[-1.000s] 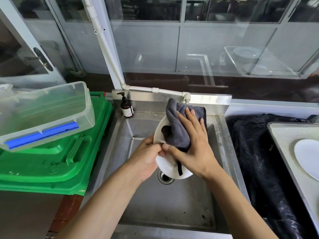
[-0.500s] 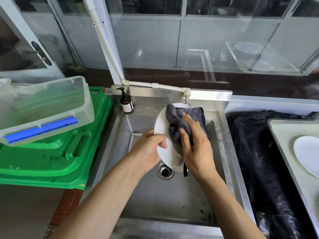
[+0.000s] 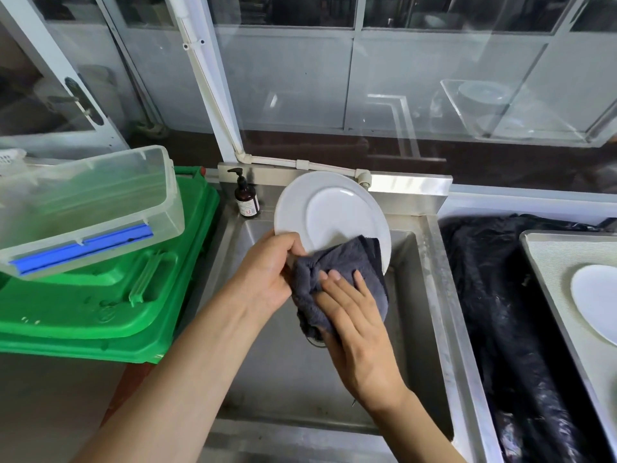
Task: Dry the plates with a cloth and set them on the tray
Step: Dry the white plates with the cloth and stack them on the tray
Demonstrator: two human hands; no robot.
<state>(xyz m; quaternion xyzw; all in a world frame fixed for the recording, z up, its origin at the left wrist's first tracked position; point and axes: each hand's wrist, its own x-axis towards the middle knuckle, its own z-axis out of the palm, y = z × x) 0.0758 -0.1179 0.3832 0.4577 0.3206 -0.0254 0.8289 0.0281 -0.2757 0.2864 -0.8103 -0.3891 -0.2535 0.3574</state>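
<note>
Since half a second ago plate (image 3: 337, 215) has turned its face to me and cloth (image 3: 337, 279) has dropped to its lower edge.

I count two plates: one held tilted over the sink (image 3: 430, 295), white, round, its raised centre ring showing, clean-looking; a second white plate (image 3: 597, 302) lies on the tray (image 3: 547, 255), right of the sink. One grey cloth, two hands. Left hand (image 3: 270, 272) curls round the held plate's lower left rim, thumb on its face. Right hand (image 3: 354, 322) lies flat on the cloth, fingers straight, pressing. Sink basin below the plate is open room; its back edge sits close behind the plate's top rim. Soap bottle (image 3: 246, 198) stands at the sink's back left corner.
</note>
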